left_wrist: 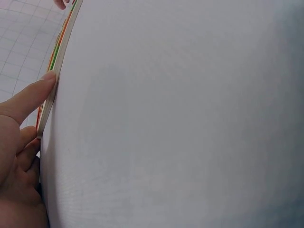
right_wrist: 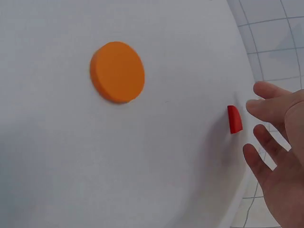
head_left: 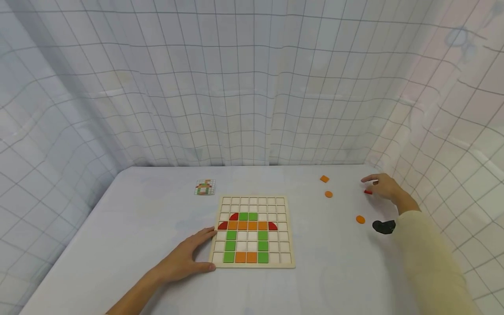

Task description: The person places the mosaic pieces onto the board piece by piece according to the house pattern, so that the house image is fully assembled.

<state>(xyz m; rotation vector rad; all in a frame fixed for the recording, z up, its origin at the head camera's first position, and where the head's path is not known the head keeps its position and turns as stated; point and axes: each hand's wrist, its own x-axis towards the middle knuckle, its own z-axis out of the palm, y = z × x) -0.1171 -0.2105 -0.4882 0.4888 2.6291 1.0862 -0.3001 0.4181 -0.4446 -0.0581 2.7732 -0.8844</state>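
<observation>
A pale square grid board [head_left: 256, 265] lies on the table, with green, orange and red tiles set in a mushroom-like pattern. My left hand [head_left: 183, 258] rests at its left edge, thumb near the lower corner and the other fingers stretched along the side. In the left wrist view the thumb [left_wrist: 35, 97] touches the board's rim. Far to the right, my right hand [head_left: 387, 188] hovers around a small red piece [head_left: 368, 191] with loosely spread fingers. The right wrist view shows that red piece [right_wrist: 234, 119] on the table just off the fingertips, not gripped.
A pattern card [head_left: 204, 187] lies behind the board's left corner. Between board and right hand are an orange square tile [head_left: 324, 179] and two orange round pieces, one [head_left: 328, 194] farther back, one [head_left: 360, 219] nearer. Grid-patterned curtains [head_left: 252, 87] enclose the table.
</observation>
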